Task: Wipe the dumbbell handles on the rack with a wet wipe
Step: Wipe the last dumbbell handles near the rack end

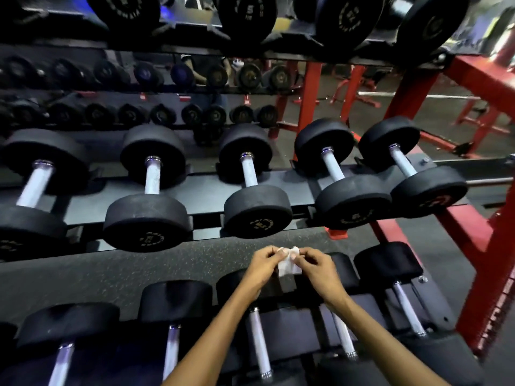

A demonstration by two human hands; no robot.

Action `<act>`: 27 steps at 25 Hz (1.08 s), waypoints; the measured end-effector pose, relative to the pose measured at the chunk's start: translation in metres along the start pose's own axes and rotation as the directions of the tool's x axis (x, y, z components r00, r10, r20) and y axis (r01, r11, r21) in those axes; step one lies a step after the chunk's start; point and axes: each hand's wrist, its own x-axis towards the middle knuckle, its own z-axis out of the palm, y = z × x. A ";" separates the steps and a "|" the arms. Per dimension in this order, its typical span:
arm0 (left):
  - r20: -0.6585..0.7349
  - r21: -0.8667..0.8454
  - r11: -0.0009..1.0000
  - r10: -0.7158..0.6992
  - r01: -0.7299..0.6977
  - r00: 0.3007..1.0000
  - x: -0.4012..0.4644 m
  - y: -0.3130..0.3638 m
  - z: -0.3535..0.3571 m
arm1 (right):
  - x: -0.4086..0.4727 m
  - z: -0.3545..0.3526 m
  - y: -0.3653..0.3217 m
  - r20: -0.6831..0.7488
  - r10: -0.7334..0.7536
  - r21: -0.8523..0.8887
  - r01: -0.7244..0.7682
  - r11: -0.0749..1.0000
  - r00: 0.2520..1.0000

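While both forearms are stretched out over the lowest row of the rack [473, 274], a small white wet wipe [289, 264] is pinched between the curled fingertips of the left hand [264, 267] and the right hand [317, 270], held above the black dumbbells [178, 299] and clear of every handle [259, 346].

white wipe [288, 264], black dumbbells [147, 222], red rack frame [309, 90]

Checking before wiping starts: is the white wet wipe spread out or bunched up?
Bunched up: the white wet wipe hangs crumpled, pinched between left hand and right hand.
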 end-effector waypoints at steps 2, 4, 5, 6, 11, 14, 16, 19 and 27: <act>0.035 -0.062 0.998 0.007 -0.005 0.999 -0.001 0.014 0.017 | 0.010 -0.016 -0.007 -0.012 0.036 0.077 -0.035 0.996 0.999; 0.115 -0.126 0.992 0.008 0.007 0.993 -0.003 0.018 0.028 | 0.021 -0.028 -0.008 -0.008 0.104 0.159 -0.101 0.982 0.995; 0.147 -0.142 0.990 0.017 0.004 0.989 -0.003 0.019 0.032 | 0.026 -0.032 -0.008 -0.018 0.114 0.161 -0.110 0.981 0.993; 0.160 -0.140 0.990 0.021 0.002 0.987 -0.002 0.021 0.035 | 0.031 -0.036 -0.007 -0.029 0.122 0.167 -0.116 0.979 0.992; 0.112 -0.180 0.981 -0.053 0.073 0.992 0.002 0.035 0.051 | 0.037 -0.045 -0.024 0.001 0.189 0.338 -0.178 0.924 0.982; 0.117 -0.183 0.975 -0.106 0.126 0.988 0.003 0.036 0.057 | 0.038 -0.045 -0.030 -0.021 0.178 0.393 -0.156 0.906 0.984; 0.113 -0.154 0.976 -0.140 0.157 0.984 0.004 0.036 0.058 | 0.038 -0.043 -0.031 -0.052 0.184 0.416 -0.147 0.897 0.982; 0.068 -0.116 0.982 -0.143 0.150 0.987 0.007 0.034 0.059 | 0.037 -0.042 -0.028 -0.016 0.158 0.439 -0.135 0.888 0.987; 0.024 -0.382 0.924 -0.018 0.026 1.000 0.012 0.034 0.059 | 0.026 -0.056 -0.034 0.207 0.048 0.386 -0.127 0.914 0.977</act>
